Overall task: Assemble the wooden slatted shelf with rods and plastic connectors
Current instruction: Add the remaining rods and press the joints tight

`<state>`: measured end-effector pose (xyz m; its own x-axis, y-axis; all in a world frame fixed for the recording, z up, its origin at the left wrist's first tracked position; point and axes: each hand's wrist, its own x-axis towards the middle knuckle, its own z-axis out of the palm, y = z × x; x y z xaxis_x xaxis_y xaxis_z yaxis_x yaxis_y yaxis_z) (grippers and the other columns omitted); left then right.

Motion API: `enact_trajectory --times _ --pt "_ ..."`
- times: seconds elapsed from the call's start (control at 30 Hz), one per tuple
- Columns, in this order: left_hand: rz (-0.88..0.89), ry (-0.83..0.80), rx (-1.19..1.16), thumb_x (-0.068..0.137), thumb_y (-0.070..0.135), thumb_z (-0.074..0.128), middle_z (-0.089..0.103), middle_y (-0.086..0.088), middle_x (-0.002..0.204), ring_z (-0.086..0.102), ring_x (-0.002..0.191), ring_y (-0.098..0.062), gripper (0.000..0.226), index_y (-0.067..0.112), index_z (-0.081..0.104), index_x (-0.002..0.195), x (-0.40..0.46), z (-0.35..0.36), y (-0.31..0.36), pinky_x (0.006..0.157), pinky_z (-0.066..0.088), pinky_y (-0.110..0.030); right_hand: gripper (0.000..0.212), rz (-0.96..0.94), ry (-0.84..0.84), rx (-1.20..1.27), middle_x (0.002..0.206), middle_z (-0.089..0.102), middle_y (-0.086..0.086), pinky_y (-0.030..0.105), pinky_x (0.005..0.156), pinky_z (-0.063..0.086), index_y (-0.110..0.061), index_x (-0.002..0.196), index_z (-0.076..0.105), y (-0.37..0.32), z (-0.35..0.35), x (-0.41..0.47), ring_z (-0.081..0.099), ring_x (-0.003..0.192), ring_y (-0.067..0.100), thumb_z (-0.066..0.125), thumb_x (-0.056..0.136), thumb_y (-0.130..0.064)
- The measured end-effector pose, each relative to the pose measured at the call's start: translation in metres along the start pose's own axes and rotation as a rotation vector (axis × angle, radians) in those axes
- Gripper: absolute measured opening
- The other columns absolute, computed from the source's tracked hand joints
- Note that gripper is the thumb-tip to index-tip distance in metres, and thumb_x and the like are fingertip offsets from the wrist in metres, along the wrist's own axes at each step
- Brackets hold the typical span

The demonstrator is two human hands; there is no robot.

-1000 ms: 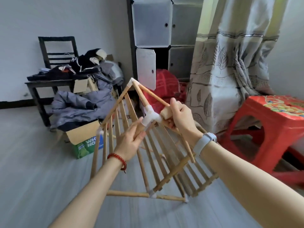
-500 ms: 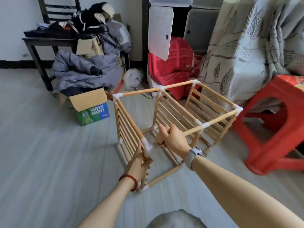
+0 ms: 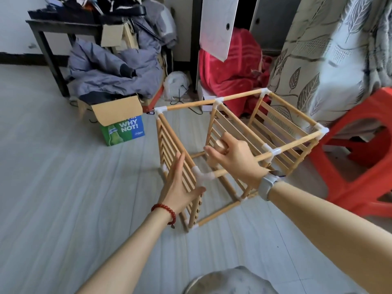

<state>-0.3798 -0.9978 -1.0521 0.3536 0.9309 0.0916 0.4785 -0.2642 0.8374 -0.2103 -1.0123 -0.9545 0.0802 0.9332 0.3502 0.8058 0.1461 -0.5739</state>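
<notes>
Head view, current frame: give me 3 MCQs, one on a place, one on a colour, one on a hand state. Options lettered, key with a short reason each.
1. Where does the shelf frame stand?
A. on the floor
B. on the red stool
C. on the dark table

2. What colour is the bracelet on the left wrist?
A. blue
B. red
C. white

3. How is the left hand?
A. fist round a rod
B. fingers straight, flat against the slatted side panel
C. off the frame, pointing at the box

Key: 1 A, its bottom rods lie on the floor; 2 B, red beads show; 3 B, the fingers lie straight along the slats.
</notes>
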Motion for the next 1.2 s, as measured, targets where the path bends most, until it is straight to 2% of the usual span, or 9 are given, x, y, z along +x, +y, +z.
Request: enact_trajectory --times 0.07,0.17,0.33,0.4,0.53,0.7,0.87,1.03,1.2 --pt "0.092 -0.087 0.176 0.075 0.053 0.069 -0.008 0.021 0.155 -0.003 0.144 -0.007 0.095 0.044 0.007 0.146 0.013 -0.005 0.003 0.116 0.018 -0.049 0.034 -0.1 0.079 -0.082 0.057 0.044 -0.011 0.034 0.055 0.039 -0.009 0.084 0.044 -0.026 -0.02 0.017 0.046 0.056 0.019 0.057 0.09 -0.04" --pt "0.135 -0.145 0.315 0.079 0.046 0.069 -0.008 0.027 0.148 -0.017 0.137 0.002 0.09 0.03 0.016 0.149 0.021 -0.003 0.001 0.118 0.01 -0.046 0.034 -0.143 0.337 -0.074 0.055 0.047 -0.011 0.033 0.051 0.038 -0.002 0.093 0.046 -0.042 -0.022 0.023 0.052 0.051 0.024 0.052 0.093 -0.036" --pt "0.113 -0.071 0.244 0.075 0.037 0.075 -0.002 0.03 0.145 -0.013 0.138 0.003 0.096 0.028 0.015 0.15 0.022 -0.004 -0.013 0.117 0.014 -0.04 0.035 -0.198 -0.023 -0.365 0.054 0.039 -0.011 0.027 0.04 0.035 -0.012 0.085 0.042 -0.002 0.041 -0.035 0.052 0.041 0.021 0.041 0.091 -0.046" --pt "0.128 -0.071 0.281 0.075 0.04 0.074 0.002 0.029 0.147 -0.013 0.136 0.004 0.095 0.029 0.016 0.149 0.026 -0.008 -0.014 0.117 0.014 -0.039 0.034 -0.185 -0.051 -0.321 0.059 0.047 -0.007 0.032 0.049 0.042 -0.013 0.089 0.038 -0.008 0.023 -0.008 0.053 0.05 0.022 0.039 0.092 -0.047" --pt "0.161 -0.119 0.332 0.076 0.045 0.073 0.009 0.023 0.154 -0.013 0.136 0.005 0.093 0.03 0.018 0.149 0.026 -0.003 -0.011 0.112 0.004 -0.027 0.03 -0.079 0.366 0.007 0.057 0.046 -0.009 0.035 0.049 0.039 -0.01 0.091 0.039 -0.033 -0.014 0.038 0.049 0.049 0.018 0.047 0.096 -0.038" --pt "0.134 -0.044 0.262 0.073 0.035 0.078 0.007 0.03 0.148 -0.015 0.136 0.006 0.096 0.034 0.018 0.148 0.021 0.005 -0.014 0.116 0.015 -0.03 0.038 -0.191 -0.062 -0.265 0.065 0.061 0.006 0.031 0.052 0.039 -0.012 0.088 0.041 -0.008 0.038 -0.022 0.06 0.058 0.032 0.041 0.093 -0.049" --pt "0.146 -0.092 0.343 0.073 0.046 0.074 -0.007 0.031 0.145 -0.017 0.137 0.004 0.103 0.031 0.007 0.15 0.025 0.007 -0.014 0.115 0.005 -0.026 0.031 -0.161 0.32 0.103 0.063 0.057 0.003 0.042 0.054 0.045 -0.009 0.089 0.041 -0.029 -0.004 0.043 0.059 0.059 0.032 0.05 0.094 -0.038" --pt "0.094 -0.059 0.289 0.072 0.037 0.078 -0.006 0.035 0.141 -0.016 0.135 0.006 0.104 0.04 0.004 0.145 0.02 0.006 -0.015 0.118 0.014 -0.035 0.033 -0.129 -0.059 -0.142 0.062 0.054 0.0 0.032 0.056 0.038 -0.013 0.087 0.037 0.005 0.044 -0.015 0.06 0.061 0.032 0.048 0.092 -0.044" --pt "0.094 -0.112 0.373 0.074 0.048 0.073 -0.015 0.034 0.143 -0.024 0.133 0.007 0.105 0.04 -0.004 0.144 0.024 0.005 -0.018 0.118 0.006 -0.033 0.032 -0.124 0.321 0.12 0.059 0.049 -0.006 0.038 0.053 0.042 -0.013 0.088 0.038 -0.011 0.003 0.045 0.055 0.056 0.028 0.046 0.089 -0.044"
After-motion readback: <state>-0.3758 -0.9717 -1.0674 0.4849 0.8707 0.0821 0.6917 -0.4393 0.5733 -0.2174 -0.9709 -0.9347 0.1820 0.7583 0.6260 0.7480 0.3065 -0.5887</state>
